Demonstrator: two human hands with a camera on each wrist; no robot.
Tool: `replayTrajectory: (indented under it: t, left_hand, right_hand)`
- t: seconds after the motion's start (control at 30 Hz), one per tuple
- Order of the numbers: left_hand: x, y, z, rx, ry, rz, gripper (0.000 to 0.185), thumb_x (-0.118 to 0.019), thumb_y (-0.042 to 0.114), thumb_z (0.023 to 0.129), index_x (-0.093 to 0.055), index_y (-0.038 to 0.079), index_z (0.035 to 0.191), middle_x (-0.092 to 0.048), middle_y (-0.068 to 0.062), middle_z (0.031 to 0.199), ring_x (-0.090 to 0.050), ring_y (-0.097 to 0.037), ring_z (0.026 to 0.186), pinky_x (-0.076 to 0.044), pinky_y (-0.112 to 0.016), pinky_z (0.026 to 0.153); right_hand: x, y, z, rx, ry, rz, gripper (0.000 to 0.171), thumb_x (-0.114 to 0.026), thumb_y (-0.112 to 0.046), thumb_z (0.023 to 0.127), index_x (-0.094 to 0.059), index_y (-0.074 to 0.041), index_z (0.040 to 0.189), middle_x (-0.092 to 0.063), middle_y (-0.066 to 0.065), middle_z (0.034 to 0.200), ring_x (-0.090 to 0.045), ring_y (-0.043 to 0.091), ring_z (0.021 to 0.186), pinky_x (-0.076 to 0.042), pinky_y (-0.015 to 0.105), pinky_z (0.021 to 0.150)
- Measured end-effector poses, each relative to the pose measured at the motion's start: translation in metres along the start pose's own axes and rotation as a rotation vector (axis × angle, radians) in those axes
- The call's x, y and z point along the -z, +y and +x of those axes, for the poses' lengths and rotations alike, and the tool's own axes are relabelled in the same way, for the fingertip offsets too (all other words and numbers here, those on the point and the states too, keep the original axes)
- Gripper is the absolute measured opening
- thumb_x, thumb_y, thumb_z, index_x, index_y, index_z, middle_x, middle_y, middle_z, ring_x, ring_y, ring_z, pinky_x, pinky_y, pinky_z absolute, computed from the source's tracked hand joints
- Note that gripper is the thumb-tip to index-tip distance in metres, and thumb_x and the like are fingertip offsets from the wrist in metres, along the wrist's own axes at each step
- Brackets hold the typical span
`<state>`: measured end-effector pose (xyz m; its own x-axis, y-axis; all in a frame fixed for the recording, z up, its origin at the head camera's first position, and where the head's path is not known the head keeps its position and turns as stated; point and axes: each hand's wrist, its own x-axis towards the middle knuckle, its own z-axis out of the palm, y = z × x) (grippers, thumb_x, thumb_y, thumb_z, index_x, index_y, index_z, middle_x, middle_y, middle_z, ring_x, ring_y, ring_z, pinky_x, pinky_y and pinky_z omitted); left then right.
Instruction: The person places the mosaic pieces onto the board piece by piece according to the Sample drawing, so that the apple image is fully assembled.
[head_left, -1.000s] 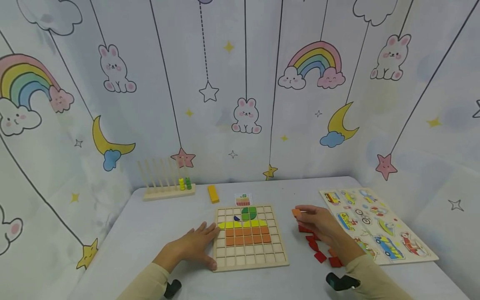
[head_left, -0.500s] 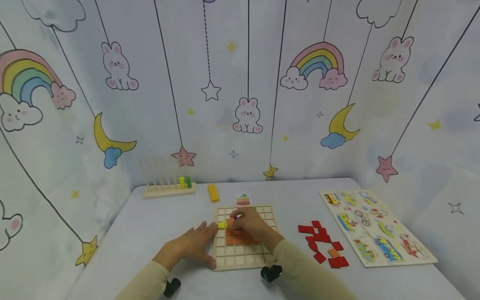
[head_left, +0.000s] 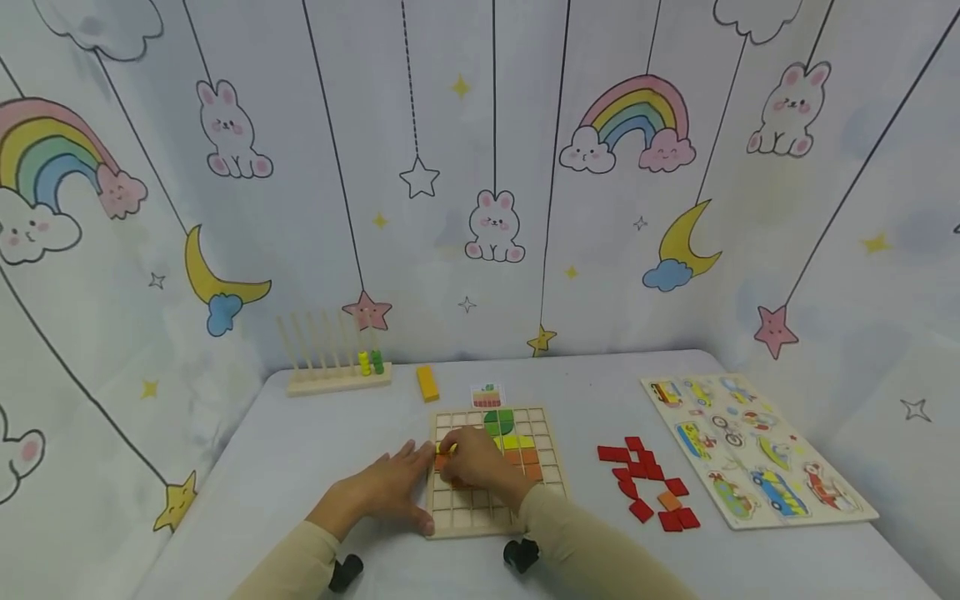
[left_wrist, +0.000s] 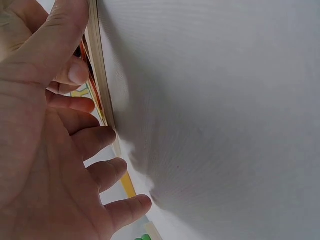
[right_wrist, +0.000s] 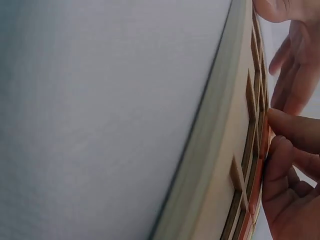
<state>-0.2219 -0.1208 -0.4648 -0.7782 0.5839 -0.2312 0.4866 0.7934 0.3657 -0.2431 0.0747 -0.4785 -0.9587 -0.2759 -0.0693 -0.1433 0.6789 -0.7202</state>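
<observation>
My left hand [head_left: 384, 490] lies with spread fingers along the left edge of a wooden grid board [head_left: 553, 477], thumb at its lower corner. Over the board's left part, my right hand [head_left: 480, 460] pinches a small orange tile [head_left: 440, 461] at the leftmost column, just below the yellow row. Yellow tiles [head_left: 519, 442], a block of orange tiles [head_left: 527, 457] and green pieces [head_left: 498, 422] fill some cells; my right hand covers others. In the right wrist view, the thumb and fingertips of the right hand [right_wrist: 287, 175] are right at the board's surface.
Right of the board lie several red tiles [head_left: 647, 469] and one loose orange tile [head_left: 669, 501]. A vehicle puzzle board [head_left: 780, 483] is farther right. Behind the grid are a picture card [head_left: 487, 395], a yellow block [head_left: 427, 383] and a peg rack [head_left: 322, 383] with beads.
My right hand has carried an orange tile from beside the red tiles leftward onto the board, then down to its left column. The left hand stays at the board's edge.
</observation>
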Motion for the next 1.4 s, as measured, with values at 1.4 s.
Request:
replayTrajectory:
  t: [1.4]
  left_hand:
    - [-0.004, -0.003, 0.005, 0.009, -0.024, -0.006, 0.106, -0.086, 0.060, 0.070, -0.041, 0.018, 0.157, -0.029, -0.014, 0.166, -0.020, -0.043, 0.154, -0.024, -0.069, 0.117]
  right_hand:
    - [0.193, 0.171, -0.172, -0.330, -0.012, -0.170, 0.024, -0.085, -0.010, 0.079, -0.068, -0.012, 0.095, -0.056, 0.004, 0.080, -0.054, 0.020, 0.076, -0.049, 0.031, 0.062]
